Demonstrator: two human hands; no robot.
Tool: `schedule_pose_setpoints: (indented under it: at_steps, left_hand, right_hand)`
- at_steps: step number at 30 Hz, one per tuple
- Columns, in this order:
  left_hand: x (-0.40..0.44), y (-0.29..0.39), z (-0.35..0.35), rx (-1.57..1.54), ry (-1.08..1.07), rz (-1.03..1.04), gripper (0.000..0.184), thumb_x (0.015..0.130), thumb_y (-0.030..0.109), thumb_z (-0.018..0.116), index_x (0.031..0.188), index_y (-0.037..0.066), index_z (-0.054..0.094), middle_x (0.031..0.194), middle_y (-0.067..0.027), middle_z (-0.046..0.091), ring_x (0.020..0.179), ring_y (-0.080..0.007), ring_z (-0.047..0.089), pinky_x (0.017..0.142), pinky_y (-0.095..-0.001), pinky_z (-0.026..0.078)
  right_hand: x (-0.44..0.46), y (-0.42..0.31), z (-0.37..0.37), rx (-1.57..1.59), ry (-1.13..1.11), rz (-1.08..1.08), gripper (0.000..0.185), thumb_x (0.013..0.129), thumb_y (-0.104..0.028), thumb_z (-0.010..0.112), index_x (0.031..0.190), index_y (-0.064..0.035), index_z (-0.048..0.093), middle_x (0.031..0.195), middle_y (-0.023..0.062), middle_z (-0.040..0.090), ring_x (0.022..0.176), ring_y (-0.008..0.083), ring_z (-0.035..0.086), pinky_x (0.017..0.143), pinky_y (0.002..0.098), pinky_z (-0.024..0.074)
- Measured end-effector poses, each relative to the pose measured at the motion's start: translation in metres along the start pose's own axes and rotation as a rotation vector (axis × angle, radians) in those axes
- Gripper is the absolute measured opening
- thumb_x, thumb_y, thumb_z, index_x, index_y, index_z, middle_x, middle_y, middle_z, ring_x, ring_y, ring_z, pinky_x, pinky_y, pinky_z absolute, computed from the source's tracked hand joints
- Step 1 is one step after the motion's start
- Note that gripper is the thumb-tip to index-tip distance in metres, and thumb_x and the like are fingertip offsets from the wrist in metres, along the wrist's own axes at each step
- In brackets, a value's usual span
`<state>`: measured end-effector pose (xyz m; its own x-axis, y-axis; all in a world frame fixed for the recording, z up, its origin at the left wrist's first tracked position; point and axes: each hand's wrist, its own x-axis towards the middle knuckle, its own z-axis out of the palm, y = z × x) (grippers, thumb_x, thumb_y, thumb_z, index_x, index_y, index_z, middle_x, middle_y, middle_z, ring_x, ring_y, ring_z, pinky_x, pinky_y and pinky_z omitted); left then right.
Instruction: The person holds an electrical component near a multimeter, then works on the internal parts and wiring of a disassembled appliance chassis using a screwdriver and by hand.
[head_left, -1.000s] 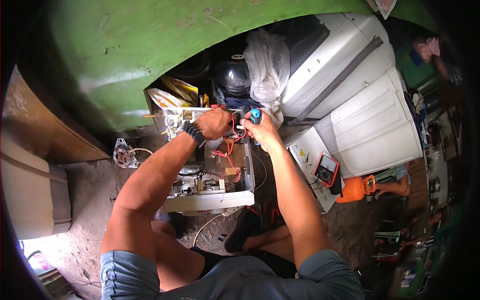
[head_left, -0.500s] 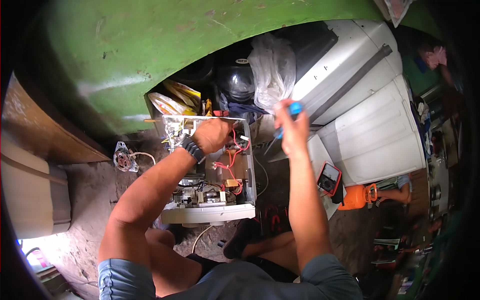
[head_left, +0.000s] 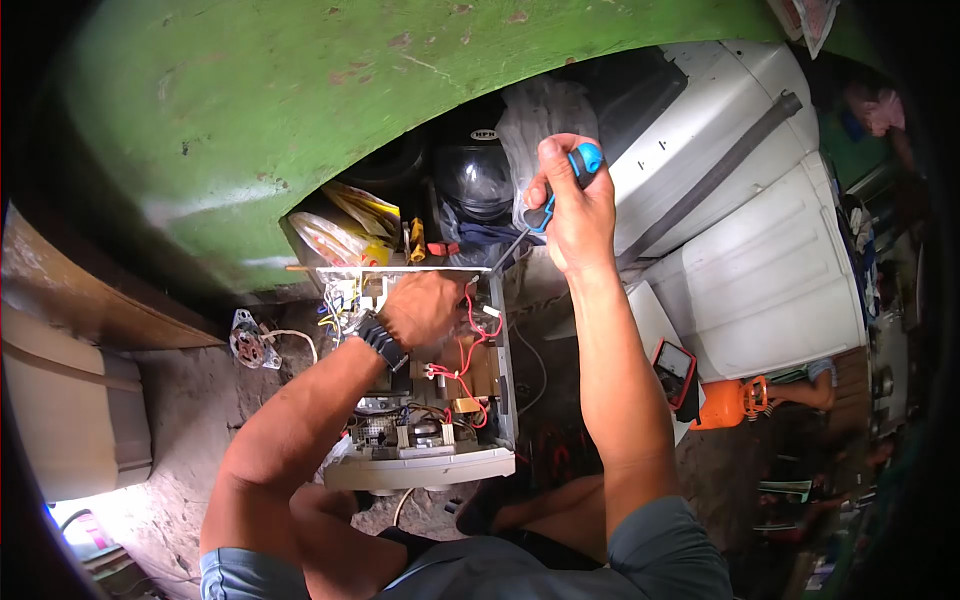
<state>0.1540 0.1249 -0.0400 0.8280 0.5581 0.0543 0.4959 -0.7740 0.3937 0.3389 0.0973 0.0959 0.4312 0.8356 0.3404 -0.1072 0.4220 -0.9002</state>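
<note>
An opened appliance (head_left: pixel 430 468) with a white front panel and exposed wiring stands on the floor before me. My left hand (head_left: pixel 425 310) reaches into its far part, near the red wires (head_left: pixel 462 372); its fingertips and anything in them are hidden. A dark band is on that wrist. My right hand (head_left: pixel 578 210) is closed round the blue and black handle of a screwdriver (head_left: pixel 541 216). The shaft slants down to the appliance's far right corner, and its tip is at or close to the edge there.
A red-framed meter (head_left: pixel 674 364) lies at the right beside an orange tank (head_left: pixel 724 404). White panels (head_left: pixel 752 270) lean behind them. A round metal part (head_left: pixel 253 341) is on the floor at left. Beyond the appliance are a helmet (head_left: pixel 474 178) and plastic bags (head_left: pixel 345 235).
My right hand rose from the appliance with the screwdriver, swung right, then brought the tip back toward the far right corner. My left hand stays inside. The view has also shifted.
</note>
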Motion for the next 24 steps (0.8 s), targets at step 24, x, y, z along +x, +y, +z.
schedule_pose_setpoints:
  at_steps: [24]
  left_hand:
    - [0.000, 0.004, -0.017, -0.147, -0.075, 0.027, 0.040, 0.081, 0.024, 0.074, 0.118, 0.007, 0.067, 0.097, -0.0204, 0.071, 0.091, -0.0406, 0.069, 0.079, -0.0513, 0.054]
  right_hand:
    - [-0.001, 0.008, 0.009, -0.055, -0.233, 0.032, 0.021, 0.096, -0.016, 0.076, 0.104, -0.0038, 0.060, 0.079, -0.0002, 0.059, 0.057, 0.0060, 0.051, 0.052, 0.0230, 0.0423]
